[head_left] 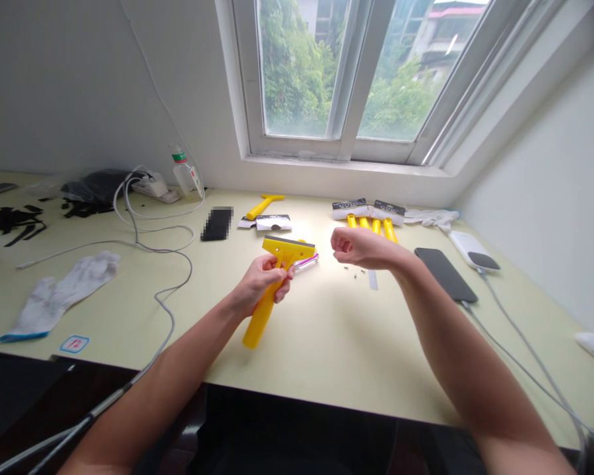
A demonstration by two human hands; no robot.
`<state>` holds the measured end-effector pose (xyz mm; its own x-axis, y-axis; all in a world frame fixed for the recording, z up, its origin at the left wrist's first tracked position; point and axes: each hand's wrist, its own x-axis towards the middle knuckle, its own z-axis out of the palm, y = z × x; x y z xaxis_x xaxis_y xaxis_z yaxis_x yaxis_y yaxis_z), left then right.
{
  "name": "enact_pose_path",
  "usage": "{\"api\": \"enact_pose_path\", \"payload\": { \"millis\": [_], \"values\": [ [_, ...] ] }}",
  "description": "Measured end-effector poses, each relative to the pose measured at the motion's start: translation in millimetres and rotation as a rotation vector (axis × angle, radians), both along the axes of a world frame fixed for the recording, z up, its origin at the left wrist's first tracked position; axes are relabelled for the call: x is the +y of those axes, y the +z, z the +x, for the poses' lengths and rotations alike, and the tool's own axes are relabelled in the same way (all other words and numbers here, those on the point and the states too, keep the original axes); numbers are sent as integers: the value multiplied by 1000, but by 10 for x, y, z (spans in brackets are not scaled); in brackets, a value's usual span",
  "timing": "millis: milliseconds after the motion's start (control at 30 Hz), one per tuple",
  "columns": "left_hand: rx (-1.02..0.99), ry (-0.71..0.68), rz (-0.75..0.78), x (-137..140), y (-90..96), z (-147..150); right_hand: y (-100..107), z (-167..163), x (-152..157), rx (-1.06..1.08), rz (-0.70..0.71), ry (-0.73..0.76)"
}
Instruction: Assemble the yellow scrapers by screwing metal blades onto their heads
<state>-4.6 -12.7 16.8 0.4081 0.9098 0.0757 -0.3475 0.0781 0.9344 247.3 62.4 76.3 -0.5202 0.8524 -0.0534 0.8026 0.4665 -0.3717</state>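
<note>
My left hand (267,280) is wrapped round the handle of a yellow scraper (261,318), held tilted above the table with its wide head facing away from me. A slim pink and silver tool (305,262) shows beside the left fingers; I cannot tell whether it is gripped or lies behind them. My right hand (359,247) is closed with curled fingers, to the right of the scraper, and what it holds, if anything, is hidden. Just below it lie several small screws (355,276) and a thin metal blade (373,280).
Several yellow handles (376,226) with black-and-white packages (349,208) lie at the back. Another yellow scraper (263,206) lies behind the left hand. A phone (445,274) and power bank (474,251) lie right; a glove (62,293), cables (164,300) and bottle (185,175) left.
</note>
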Motion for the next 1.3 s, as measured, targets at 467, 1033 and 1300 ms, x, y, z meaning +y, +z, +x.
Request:
{"api": "enact_pose_path", "payload": {
  "millis": [467,1033,1300],
  "values": [
    [236,126,158,-29,-22,76,62,-553,-517,75,330,125],
    [141,138,84,-12,-29,50,-142,-639,-444,284,452,165],
    [31,105,-11,12,-44,14,-264,-612,-333,287,661,279]
  ]
}}
